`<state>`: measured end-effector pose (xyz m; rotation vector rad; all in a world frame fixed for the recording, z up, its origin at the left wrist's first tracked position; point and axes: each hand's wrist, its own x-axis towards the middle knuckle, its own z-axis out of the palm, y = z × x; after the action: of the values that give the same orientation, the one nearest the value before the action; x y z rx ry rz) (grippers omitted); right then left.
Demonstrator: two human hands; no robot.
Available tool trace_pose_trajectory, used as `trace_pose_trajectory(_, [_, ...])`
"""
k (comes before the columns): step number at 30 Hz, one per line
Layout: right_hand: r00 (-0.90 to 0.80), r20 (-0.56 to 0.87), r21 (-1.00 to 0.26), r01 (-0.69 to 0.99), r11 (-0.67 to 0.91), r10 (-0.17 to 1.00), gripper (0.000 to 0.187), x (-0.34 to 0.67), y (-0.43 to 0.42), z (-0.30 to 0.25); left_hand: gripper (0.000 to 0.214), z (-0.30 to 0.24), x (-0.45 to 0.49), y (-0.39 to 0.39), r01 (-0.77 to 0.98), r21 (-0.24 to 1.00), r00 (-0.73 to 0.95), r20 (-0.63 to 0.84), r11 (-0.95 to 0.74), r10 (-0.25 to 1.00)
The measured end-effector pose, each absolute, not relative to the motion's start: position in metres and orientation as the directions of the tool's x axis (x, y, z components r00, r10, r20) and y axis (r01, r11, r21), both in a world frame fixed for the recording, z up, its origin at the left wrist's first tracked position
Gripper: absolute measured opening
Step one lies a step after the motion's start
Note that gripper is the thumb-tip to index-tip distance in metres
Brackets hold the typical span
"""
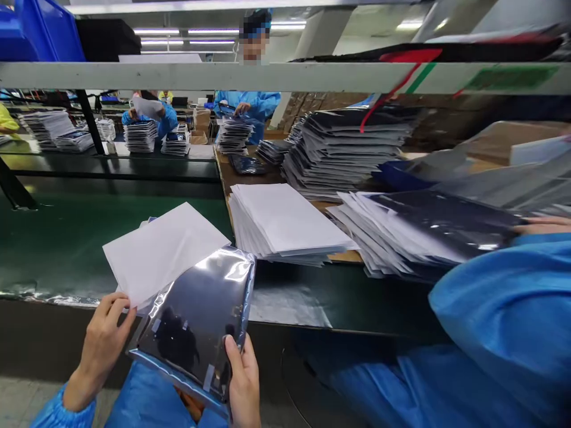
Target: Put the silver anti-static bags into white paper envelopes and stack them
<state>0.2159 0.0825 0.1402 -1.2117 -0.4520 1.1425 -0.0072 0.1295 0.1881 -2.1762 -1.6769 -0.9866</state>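
My right hand [243, 374] grips the lower right edge of a dark flat panel in a clear plastic sleeve [200, 321], thumb on top. The panel is tilted and overlaps a white sheet [165, 252] that lies above the green bench. With thumb and fingers pinched, my left hand [107, 330] holds the near corner of that white sheet, close to the panel's left edge. Under the sheet's far edge a small bit of another item shows; what it is I cannot tell.
A stack of white sheets [289, 220] stands right of my hands. Beside it, a co-worker's blue sleeve [504, 291] reaches over a stack topped by a dark panel [446, 217]. A tall stack [343, 154] rises behind. A shelf beam [200, 77] crosses above; other people work at the back.
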Motion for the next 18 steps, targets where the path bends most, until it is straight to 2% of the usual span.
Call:
trace_pose_trajectory(4, [0.355, -0.362, -0.83, -0.544, -0.124, 0.862, 0.063, 0.217, 0.085, 0.141, 0.014, 0.191, -0.01, 0.132, 0.919, 0.176, 0.191, 0.587, -0.354, 0.787])
trace_pose_trajectory(9, [0.433, -0.343, -0.855, -0.512, -0.086, 0.834, 0.058, 0.207, 0.086, 0.135, 0.01, 0.186, 0.0, 0.129, 0.969, 0.137, 0.098, 0.552, -0.206, 0.828])
trace_pose_trajectory(12, [0.429, -0.379, -0.835, -0.541, -0.103, 0.82, 0.058, 0.204, 0.086, 0.133, 0.01, 0.179, 0.004, 0.126, 0.985, 0.118, 0.046, 0.519, -0.125, 0.853])
trace_pose_trajectory(15, [0.415, -0.438, -0.798, -0.587, -0.132, 0.797, 0.06, 0.203, 0.086, 0.133, 0.01, 0.177, 0.006, 0.121, 0.969, 0.193, 0.028, 0.545, -0.157, 0.838])
trace_pose_trajectory(18, [0.408, -0.462, -0.781, -0.608, -0.143, 0.787, 0.058, 0.204, 0.088, 0.134, 0.01, 0.183, 0.009, 0.117, 0.906, 0.359, -0.007, 0.544, -0.225, 0.839])
